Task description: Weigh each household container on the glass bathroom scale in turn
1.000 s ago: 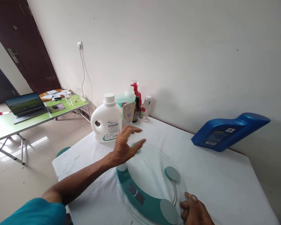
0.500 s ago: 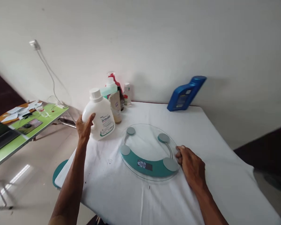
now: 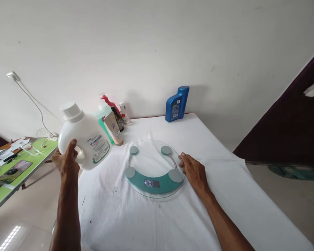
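Lifting: left hand (image 3: 67,164) now grips white plastic detergent jug (image 3: 85,139), raised off table | right hand (image 3: 195,170) flat, steadying round glass scale (image 3: 154,170), reading zero.

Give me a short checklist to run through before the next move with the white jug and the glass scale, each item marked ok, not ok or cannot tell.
1. Left hand grips the white detergent jug by its handle: ok.
2. Jug cap on: ok.
3. Jug lifted off the white tablecloth: ok.
4. Glass scale platform bare: ok.
5. Right hand at the scale's rim: ok.
6. Scale display lit; exact digits: cannot tell.
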{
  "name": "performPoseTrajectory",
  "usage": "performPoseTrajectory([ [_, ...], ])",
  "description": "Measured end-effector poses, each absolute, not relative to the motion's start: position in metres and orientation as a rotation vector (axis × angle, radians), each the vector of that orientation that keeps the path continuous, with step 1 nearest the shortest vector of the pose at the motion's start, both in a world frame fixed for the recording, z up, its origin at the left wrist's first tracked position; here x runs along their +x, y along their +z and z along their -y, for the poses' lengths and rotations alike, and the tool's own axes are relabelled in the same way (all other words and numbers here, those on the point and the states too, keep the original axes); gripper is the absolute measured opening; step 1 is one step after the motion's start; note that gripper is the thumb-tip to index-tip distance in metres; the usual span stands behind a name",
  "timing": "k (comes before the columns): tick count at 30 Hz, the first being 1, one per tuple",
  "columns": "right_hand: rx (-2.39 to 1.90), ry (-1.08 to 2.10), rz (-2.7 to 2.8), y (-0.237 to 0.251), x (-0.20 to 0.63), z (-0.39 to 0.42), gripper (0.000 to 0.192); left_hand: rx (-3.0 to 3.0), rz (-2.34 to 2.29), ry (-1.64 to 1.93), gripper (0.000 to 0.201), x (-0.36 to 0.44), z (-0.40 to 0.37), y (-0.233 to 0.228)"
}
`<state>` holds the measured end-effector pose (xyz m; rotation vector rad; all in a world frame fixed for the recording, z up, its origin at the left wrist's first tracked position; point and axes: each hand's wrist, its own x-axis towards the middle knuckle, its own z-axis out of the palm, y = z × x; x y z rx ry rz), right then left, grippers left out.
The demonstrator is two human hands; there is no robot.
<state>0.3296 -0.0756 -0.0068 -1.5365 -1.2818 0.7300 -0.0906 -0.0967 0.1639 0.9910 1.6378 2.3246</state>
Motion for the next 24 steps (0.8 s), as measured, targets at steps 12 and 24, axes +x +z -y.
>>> performPoseTrajectory([
  [12,-1.487,0.720,1.293,-0.006,0.329,0.076,0.064,1.107,-1.206,1.989,0.082,0.009,0.089,0.161],
  [24,-1.523,0.697,1.294,-0.004,0.328,0.074,0.065,1.174,-1.166,1.788,0.075,0.063,0.056,0.137],
])
